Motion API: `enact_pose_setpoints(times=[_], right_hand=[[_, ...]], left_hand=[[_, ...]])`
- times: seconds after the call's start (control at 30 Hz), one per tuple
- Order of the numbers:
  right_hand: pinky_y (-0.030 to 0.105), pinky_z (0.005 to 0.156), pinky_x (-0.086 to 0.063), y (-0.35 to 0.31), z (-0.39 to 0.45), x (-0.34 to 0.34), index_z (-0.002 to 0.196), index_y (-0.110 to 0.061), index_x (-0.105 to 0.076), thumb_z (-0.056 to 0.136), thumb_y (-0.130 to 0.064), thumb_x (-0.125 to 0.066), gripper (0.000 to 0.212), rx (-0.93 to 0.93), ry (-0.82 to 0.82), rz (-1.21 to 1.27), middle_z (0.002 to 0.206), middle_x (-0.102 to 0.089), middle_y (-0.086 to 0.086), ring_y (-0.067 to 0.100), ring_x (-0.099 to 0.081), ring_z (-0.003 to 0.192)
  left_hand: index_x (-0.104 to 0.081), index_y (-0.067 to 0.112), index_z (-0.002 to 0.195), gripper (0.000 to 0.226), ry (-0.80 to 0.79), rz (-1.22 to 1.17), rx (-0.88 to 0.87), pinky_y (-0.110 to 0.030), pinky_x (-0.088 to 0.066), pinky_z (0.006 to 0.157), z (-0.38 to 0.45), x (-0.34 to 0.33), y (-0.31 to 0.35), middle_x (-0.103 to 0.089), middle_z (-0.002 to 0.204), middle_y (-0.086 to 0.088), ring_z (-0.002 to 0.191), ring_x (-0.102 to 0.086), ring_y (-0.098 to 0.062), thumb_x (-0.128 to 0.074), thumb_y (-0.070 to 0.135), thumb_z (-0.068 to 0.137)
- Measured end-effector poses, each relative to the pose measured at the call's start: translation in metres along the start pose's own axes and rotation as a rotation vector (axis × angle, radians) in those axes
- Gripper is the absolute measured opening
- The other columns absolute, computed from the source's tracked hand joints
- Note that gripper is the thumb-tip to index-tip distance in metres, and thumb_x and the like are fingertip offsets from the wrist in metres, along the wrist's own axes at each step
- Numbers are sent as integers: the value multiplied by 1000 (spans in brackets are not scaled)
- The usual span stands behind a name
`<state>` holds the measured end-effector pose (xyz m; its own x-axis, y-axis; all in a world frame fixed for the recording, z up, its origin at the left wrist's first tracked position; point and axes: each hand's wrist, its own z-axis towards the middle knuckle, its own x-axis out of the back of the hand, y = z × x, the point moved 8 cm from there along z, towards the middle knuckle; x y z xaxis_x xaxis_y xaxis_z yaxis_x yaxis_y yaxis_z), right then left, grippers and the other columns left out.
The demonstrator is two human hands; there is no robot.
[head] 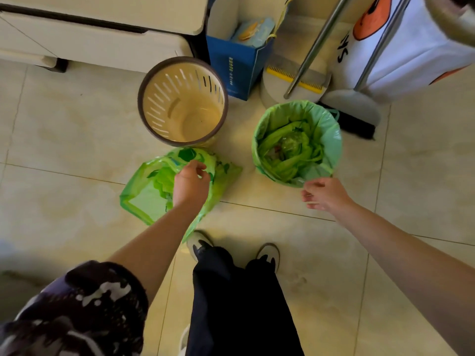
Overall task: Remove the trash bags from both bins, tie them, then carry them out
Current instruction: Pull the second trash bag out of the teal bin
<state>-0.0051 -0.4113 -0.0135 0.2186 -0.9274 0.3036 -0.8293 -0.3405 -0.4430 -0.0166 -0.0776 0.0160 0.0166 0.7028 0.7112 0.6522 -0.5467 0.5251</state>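
Note:
A beige slotted bin (183, 101) with a dark rim stands bare of any bag. In front of it a green trash bag (151, 191) lies on the floor tiles, and my left hand (190, 185) grips its top edge from above. To the right, a second bin holds a green bag (298, 142) whose edge is folded over the rim, with green waste inside. My right hand (325, 194) hovers just in front of that bin's near rim, fingers loosely curled and holding nothing.
A blue paper bag (236, 68) stands behind the bins, beside a dustpan with a yellow comb (293, 78) and a broom (352, 116). A white cabinet (102, 29) runs along the back left. My two shoes (200, 245) stand close behind the floor bag.

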Motion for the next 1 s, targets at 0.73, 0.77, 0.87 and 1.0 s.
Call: enact_pose_setpoints(times=[0.73,0.77,0.87,1.0], right_hand=[[52,97,-48,33,84,24,122,-2,-52,90,3,-45,34,-206,-10,872,126,-55,18,39,-56,111],[52,99,-47,35,84,25,119,-2,-53,90,4,-43,31,-202,-5,878,124,-56,19,39,-57,109],[55,103,-41,59,101,29,117,-4,-52,92,3,-43,28,-286,17,900,124,-57,18,36,-55,112],[50,92,-47,67,95,26,107,-7,-53,94,-5,-50,14,-314,1,876,116,-60,13,30,-56,110]], left_hand=[[-55,14,103,22,-397,-804,577,-37,-49,89,15,-195,34,-60,101,-5,106,-59,-23,-34,19,101],[-57,11,102,23,-395,-792,582,-36,-50,87,15,-195,32,-62,100,-6,102,-61,-23,-35,15,100],[-61,1,109,24,-396,-712,602,-34,-52,77,20,-212,26,-64,100,-12,91,-62,-24,-41,4,96],[-59,-3,114,24,-401,-760,611,-37,-57,77,16,-209,16,-65,101,-17,86,-64,-26,-44,0,95]])
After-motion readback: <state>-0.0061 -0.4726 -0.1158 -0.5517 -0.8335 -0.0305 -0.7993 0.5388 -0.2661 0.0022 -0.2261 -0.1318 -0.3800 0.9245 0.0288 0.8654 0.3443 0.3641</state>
